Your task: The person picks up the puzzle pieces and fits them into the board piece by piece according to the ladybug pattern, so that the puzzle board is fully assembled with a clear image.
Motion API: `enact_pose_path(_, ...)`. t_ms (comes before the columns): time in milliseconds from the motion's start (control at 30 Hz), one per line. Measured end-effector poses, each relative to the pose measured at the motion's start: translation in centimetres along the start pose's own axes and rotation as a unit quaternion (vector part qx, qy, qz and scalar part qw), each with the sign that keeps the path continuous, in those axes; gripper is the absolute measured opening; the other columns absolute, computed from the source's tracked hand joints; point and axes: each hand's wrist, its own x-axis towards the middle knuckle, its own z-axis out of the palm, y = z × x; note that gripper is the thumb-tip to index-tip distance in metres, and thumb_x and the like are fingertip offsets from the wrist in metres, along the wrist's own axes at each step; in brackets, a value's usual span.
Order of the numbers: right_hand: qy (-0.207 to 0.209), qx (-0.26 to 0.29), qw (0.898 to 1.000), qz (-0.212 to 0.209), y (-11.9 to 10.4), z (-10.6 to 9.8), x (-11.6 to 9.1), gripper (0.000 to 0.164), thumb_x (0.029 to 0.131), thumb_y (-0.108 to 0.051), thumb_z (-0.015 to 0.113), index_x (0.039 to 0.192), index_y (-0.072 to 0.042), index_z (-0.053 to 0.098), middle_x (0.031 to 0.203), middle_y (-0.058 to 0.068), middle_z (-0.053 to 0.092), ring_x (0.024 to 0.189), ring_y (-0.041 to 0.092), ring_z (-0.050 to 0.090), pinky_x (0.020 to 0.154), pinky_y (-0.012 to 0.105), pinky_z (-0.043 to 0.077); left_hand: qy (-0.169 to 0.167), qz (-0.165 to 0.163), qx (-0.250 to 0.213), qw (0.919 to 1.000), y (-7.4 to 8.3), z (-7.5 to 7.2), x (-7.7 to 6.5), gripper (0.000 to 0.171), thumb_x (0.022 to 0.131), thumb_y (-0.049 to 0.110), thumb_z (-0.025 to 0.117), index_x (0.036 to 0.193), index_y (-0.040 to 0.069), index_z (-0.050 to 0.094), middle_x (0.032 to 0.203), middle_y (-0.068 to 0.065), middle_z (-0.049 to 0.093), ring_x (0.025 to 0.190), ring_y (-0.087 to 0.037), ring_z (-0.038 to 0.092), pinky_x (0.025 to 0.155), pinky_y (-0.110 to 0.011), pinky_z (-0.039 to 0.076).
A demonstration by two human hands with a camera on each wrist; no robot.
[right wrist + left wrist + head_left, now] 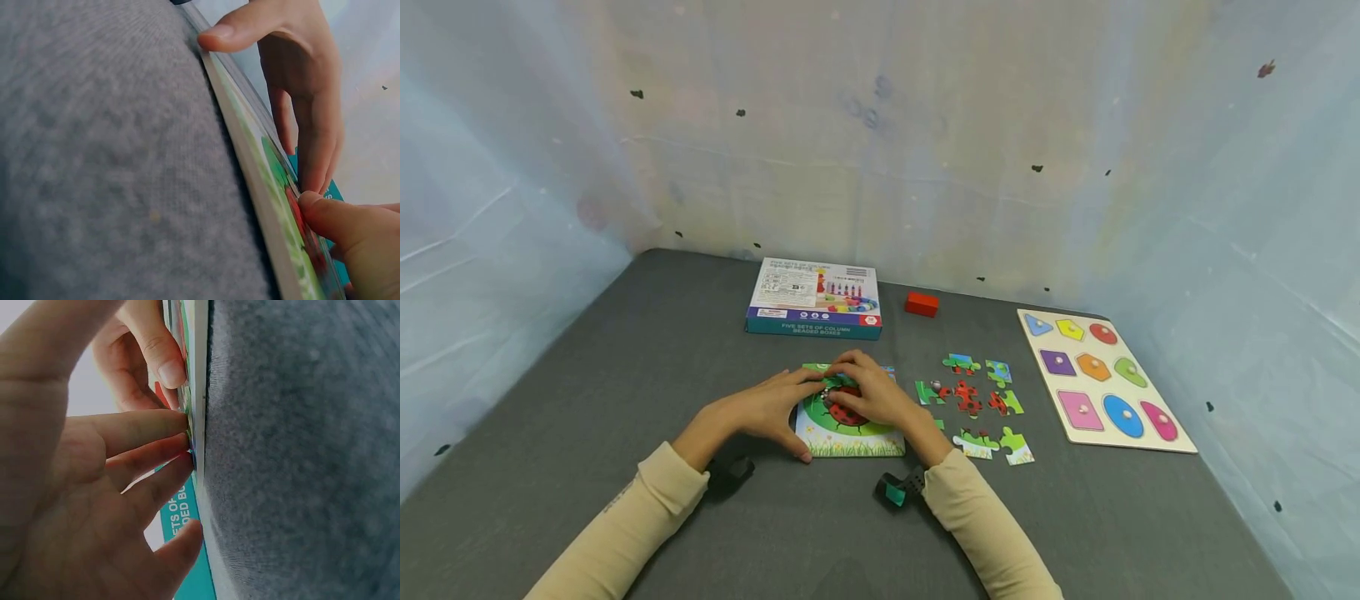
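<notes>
A flat puzzle board [850, 446] with a ladybug on green grass lies in front of me. My left hand [767, 408] spans its left side, thumb by the lower left edge and outstretched fingertips touching the upper left. From the right, my right hand [876, 393] reaches over the board; its bent thumb and index finger pinch a puzzle piece [839, 382] down at the upper left. In the right wrist view the right thumb [328, 215] touches the picture's surface. Both hands partly cover the board.
Several loose puzzle pieces [967, 398] lie right of the board. A beaded-boxes carton [812, 321] and a red block [922, 304] stand behind it. A knobbed shape board [1052, 400] lies at the far right.
</notes>
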Motion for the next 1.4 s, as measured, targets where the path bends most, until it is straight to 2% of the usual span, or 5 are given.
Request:
enact_pose_path(233,-0.016,-0.018,1.0,0.006,0.2,-1.7,-0.7,0.044,0.089,-0.023,0.065,0.128,-0.006,0.054,0.128,0.01,0.047,0.119,0.023,0.044,0.099,0.039,0.039,0.001,0.0,-0.003,1.0,0.1,0.0,-0.1,0.105,0.065,0.054,0.078,0.141,-0.003,0.034,0.147,-0.018,0.03,0.136,-0.035,0.026,0.107,-0.059,0.017)
enact_pose_path(567,0.046,0.023,0.996,0.071,3.9,-6.3,-4.8,0.053,0.082,-0.018,0.072,0.129,-0.003,0.053,0.13,0.011,0.047,0.122,0.027,0.044,0.098,0.048,0.039,-0.004,-0.014,-0.011,0.9998,-0.1,0.3,-0.2,0.103,0.065,0.053,0.079,0.14,-0.002,0.035,0.148,-0.016,0.031,0.137,-0.034,0.025,0.11,-0.054,0.015)
enact_pose_path(833,0.091,0.017,0.988,0.122,6.1,-9.5,-8.2,0.052,0.08,-0.013,0.074,0.127,-0.003,0.055,0.128,0.013,0.051,0.118,0.032,0.048,0.095,0.051,0.04,-0.004,-0.01,-0.01,0.9999,-0.1,0.1,-0.3,0.103,0.065,0.053,0.079,0.14,-0.003,0.035,0.147,-0.017,0.031,0.136,-0.034,0.025,0.11,-0.053,0.016)
enact_pose_path(1033,0.107,0.032,0.979,0.169,7.6,-10.2,-10.2,0.05,0.084,-0.013,0.07,0.13,-0.004,0.053,0.129,0.011,0.051,0.118,0.03,0.048,0.098,0.049,0.039,-0.006,-0.009,-0.009,0.9999,-0.1,0.1,-0.3,0.103,0.066,0.054,0.078,0.141,-0.002,0.035,0.147,-0.016,0.031,0.137,-0.034,0.025,0.11,-0.053,0.016)
enact_pose_path(1400,0.115,-0.02,0.978,0.171,10.0,-9.9,-12.0,0.042,0.085,-0.005,0.067,0.125,0.001,0.056,0.127,0.02,0.054,0.121,0.038,0.044,0.1,0.056,0.031,-0.005,-0.007,-0.001,1.0,0.0,0.1,-0.2,0.104,0.066,0.056,0.077,0.141,-0.002,0.035,0.147,-0.016,0.031,0.136,-0.034,0.025,0.109,-0.054,0.018)
